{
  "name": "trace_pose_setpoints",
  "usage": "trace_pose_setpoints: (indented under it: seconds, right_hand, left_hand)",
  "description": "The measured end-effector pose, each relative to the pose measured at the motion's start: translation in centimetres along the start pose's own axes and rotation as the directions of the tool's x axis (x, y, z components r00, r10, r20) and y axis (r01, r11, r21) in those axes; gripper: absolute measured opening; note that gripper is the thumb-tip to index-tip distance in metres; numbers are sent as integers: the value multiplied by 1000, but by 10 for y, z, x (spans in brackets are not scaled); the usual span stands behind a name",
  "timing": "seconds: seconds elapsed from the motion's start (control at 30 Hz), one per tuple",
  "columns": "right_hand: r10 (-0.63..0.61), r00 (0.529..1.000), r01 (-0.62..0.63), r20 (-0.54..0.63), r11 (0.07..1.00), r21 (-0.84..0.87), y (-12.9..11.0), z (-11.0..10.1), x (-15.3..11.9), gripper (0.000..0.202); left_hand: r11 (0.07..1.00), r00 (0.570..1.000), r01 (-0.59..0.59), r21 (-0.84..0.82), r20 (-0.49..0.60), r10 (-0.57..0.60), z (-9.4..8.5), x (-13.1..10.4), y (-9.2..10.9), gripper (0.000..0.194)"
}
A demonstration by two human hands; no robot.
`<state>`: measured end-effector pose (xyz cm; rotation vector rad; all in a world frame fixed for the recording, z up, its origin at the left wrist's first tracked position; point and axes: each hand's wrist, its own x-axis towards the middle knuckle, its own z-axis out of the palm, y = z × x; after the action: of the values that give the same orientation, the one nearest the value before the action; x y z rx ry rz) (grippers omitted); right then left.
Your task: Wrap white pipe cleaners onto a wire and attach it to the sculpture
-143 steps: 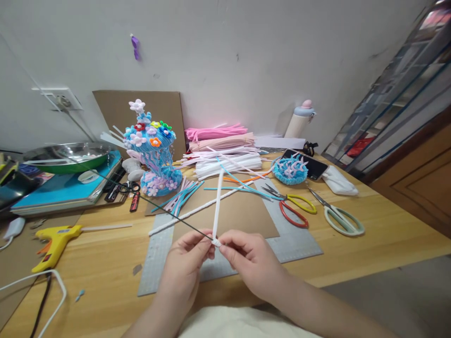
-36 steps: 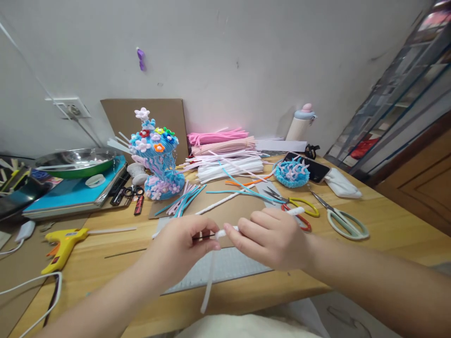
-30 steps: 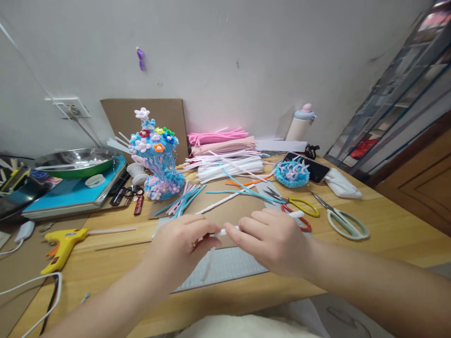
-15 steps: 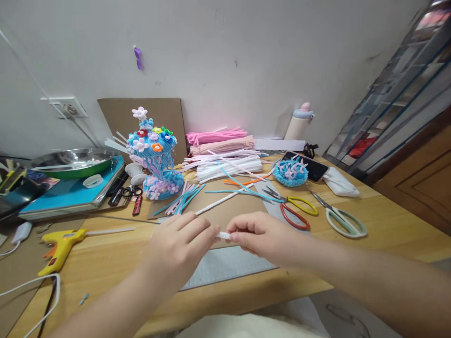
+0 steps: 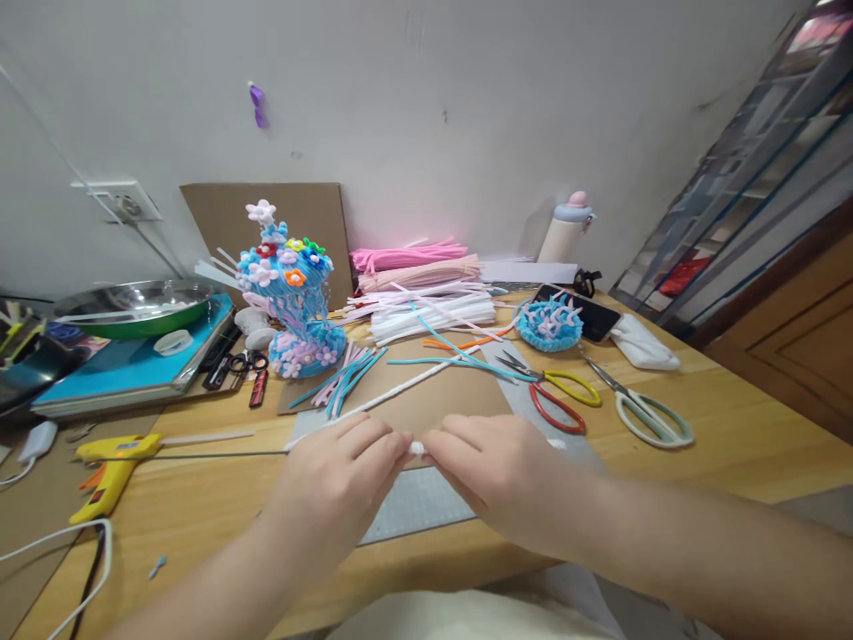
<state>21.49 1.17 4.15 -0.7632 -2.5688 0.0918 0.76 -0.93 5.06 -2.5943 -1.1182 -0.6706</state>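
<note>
Compared with half a second ago, the dark rod (image 5: 219, 455) has dipped and now crosses the yellow glue gun (image 5: 113, 487), pointing to 9 o'clock from the left hand (image 5: 343, 476). Right hand (image 5: 497, 467) has rolled knuckles-up too. Both are palm-down, fingertips nearly meeting, pinching the white fuzzy strip (image 5: 417, 448) by the cardboard's (image 5: 433, 400) 6 o'clock edge.

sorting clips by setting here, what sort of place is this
Most likely a handicraft workspace, though whether at home or in a studio I can't tell. Signs: bundles of fuzzy craft stems, a yellow glue gun and pale-handled scissors.
</note>
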Motion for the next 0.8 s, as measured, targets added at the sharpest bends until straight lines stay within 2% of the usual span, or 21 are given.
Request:
trace_pose_setpoints:
  seconds: [0.07,0.13,0.23,0.33,0.4,0.47,0.53,0.57,0.6,0.7,0.8]
  right_hand:
    - [-33,999,33,0,998,-58,1,3,-2,19]
    - [-3,1000,3,5,999,-33,1,5,-3,19]
    - [36,999,-36,27,999,24,0,7,-3,19]
    - [118,988,-135,99,975,179,-2,5,-1,20]
    - [216,955,-275,203,899,339,-2,3,2,21]
    - [299,888,-444,349,754,483,-2,1,5,20]
    - [332,814,-571,477,604,556,-2,1,8,20]
    - [336,797,-596,502,574,562,-2,1,9,20]
    - [338,803,-588,492,589,554,-2,2,9,20]
    - [297,897,-425,328,784,453,-4,3,7,19]
    - [200,957,-256,209,923,288,-5,6,2,19]
  left_hand:
    - [999,999,47,1,-24,-47,0,0,2,6]
    - [998,999,52,26,-4,-52,1,0,3,5]
    - [998,998,23,58,50,-26,2,0,3,4]
    - [995,1000,3,96,22,-5,4,-2,2,5]
    - [993,1000,-20,118,-13,21,6,-4,1,6]
    - [991,999,-35,130,-35,40,7,-6,1,8]
    - [990,999,-31,139,-32,35,8,-7,3,14]
    - [990,999,-18,143,-25,22,9,-7,4,17]
    - [990,1000,3,142,-5,-2,9,-7,5,21]
    - [987,984,101,123,131,-117,10,-5,10,25]
    - [976,922,202,80,321,-217,10,-3,12,22]
